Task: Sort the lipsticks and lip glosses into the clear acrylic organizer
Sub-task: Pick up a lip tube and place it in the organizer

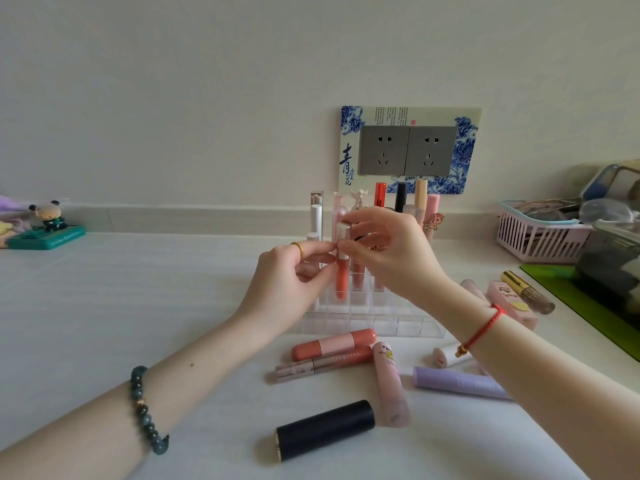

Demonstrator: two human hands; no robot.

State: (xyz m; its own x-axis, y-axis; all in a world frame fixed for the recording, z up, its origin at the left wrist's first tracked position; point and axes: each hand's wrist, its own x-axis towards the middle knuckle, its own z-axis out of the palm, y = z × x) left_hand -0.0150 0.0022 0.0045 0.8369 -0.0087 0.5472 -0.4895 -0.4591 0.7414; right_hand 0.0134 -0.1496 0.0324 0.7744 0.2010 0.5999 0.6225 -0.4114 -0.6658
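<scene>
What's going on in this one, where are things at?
A person pinches a coral lip gloss upright with both hands, left hand on the tube, right hand at its cap, at the clear acrylic organizer. Several tubes already stand in its back rows. A black tube, a lilac tube and others lie loose on the table in front.

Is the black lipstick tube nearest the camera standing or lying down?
Lying down: the black lipstick tube rests on its side on the table, in front of the acrylic organizer.

Both hands, left and right, pinch an upright coral lip gloss above the clear organizer; loose tubes lie at 6 o'clock
</scene>
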